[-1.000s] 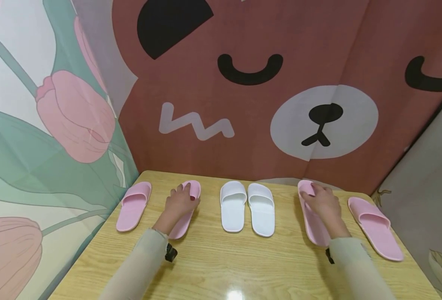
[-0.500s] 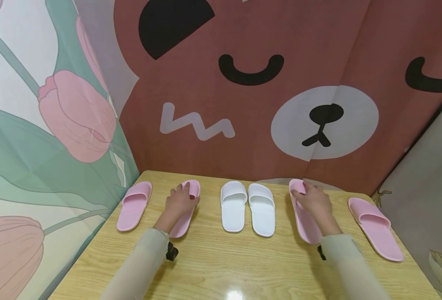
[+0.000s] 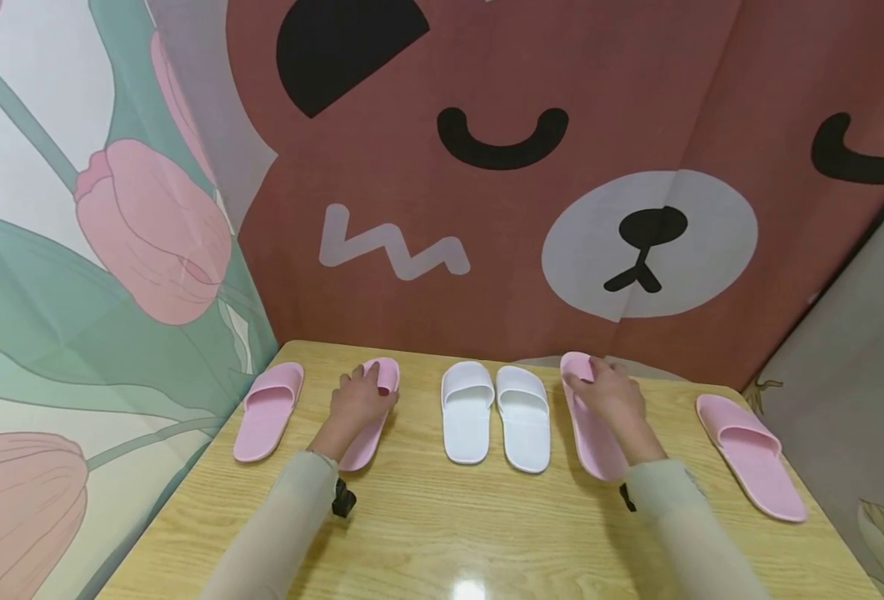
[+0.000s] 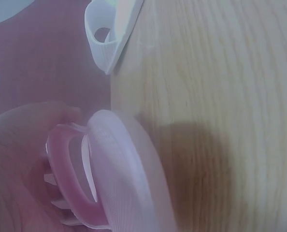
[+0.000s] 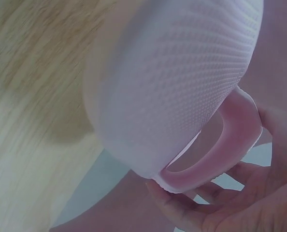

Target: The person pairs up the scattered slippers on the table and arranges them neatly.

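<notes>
In the head view, I see that the right hand [image 3: 612, 393] has brought its pink slipper [image 3: 595, 442] closer to the white pair [image 3: 466, 425] than one second ago; it is now near this pair, on its right. For the work I judge that the gap on this side has become smaller. The left hand [image 3: 359, 402] has its own pink slipper [image 3: 367, 446], left of the white pair, and this one has almost not moved. The outer left slipper [image 3: 269, 412] and the outer right slipper [image 3: 752, 467] lie well apart from the pair. The white pair itself, on the tabletop [image 3: 442, 517], blocks the straight way between the two held slippers; behind it hangs a bear cloth [image 3: 501, 308].

In the left wrist view, I see the hand clamped on the strap [image 4: 65, 169], with part of the white pair beyond.

In the right wrist view, thumb and fingers are clamped round the other strap [image 5: 240, 126]. Whether this sole touches the tabletop, I cannot tell.
</notes>
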{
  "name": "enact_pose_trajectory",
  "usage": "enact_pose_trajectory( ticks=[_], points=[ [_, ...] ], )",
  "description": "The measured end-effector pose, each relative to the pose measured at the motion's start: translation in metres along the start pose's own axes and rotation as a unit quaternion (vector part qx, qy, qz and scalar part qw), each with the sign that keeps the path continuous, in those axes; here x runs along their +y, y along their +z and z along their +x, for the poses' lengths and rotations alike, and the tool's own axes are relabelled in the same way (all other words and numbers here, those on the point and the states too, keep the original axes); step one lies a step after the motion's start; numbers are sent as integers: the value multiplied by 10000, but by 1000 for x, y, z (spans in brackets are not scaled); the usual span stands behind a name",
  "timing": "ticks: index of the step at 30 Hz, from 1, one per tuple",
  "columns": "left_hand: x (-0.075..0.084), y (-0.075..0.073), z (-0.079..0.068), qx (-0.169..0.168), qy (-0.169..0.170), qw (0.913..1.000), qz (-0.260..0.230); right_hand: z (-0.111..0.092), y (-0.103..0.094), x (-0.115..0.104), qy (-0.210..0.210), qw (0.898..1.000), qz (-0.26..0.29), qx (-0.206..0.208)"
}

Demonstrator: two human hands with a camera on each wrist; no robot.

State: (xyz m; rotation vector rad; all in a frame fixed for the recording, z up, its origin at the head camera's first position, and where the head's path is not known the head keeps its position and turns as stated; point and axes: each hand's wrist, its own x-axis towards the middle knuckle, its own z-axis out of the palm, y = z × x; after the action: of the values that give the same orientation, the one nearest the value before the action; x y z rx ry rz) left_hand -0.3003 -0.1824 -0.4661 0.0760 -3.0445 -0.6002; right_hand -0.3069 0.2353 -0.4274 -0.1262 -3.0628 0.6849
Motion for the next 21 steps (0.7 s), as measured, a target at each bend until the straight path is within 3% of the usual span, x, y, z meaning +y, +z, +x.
enact_pose_trajectory(
  ticks=[21],
  points=[
    [-8,4,16,111,-32,9999,-110,2,6,-38,-232,9997,-83,78]
  ],
)
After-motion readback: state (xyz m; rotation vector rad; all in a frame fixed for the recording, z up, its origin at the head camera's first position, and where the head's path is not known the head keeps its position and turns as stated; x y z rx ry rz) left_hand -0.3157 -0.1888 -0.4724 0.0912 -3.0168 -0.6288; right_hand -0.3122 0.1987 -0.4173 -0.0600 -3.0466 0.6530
